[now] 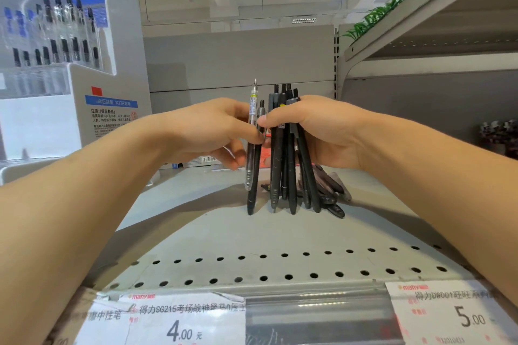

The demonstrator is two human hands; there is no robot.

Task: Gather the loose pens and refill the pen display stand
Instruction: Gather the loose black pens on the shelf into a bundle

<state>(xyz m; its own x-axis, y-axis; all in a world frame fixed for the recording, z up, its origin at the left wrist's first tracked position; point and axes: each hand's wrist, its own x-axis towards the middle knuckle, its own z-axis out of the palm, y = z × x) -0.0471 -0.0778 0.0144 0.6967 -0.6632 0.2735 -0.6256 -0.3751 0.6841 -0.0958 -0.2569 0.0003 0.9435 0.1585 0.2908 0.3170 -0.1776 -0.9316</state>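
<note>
Both my hands are up over the middle of the grey metal shelf [196, 235], well back from its perforated front edge.

My right hand [316, 131]: fingers curled round a bundle of black pens [290, 165], held upright, tips down. The tips sit at or just above the shelf surface; I cannot tell whether they touch. Clicker ends stick out above my fist.

My left hand [215, 131]: thumb and fingers pinch two more pens just left of the bundle, a clear-barrelled pen [250, 131] and a black pen [253, 176] beside it. Both stand upright. The clear one reaches higher than all the rest; the black one's tip comes down to the shelf. The thumbs of the two hands nearly meet between the groups.

More loose pens [329, 196] lie flat on the shelf, right behind and to the right of the bundle, partly hidden by it.

The pen display stand [84, 70] stands at the shelf's back left corner, white card with blue panels, tiered rows of pens blurred in its pockets. How full the pockets are, I cannot make out.

Price labels along the front edge: one marked 4.00 [179, 322] to the left, one marked 5.00 [451, 314] at the right. Small boxes [196, 162] sit behind my left hand near the back.
</note>
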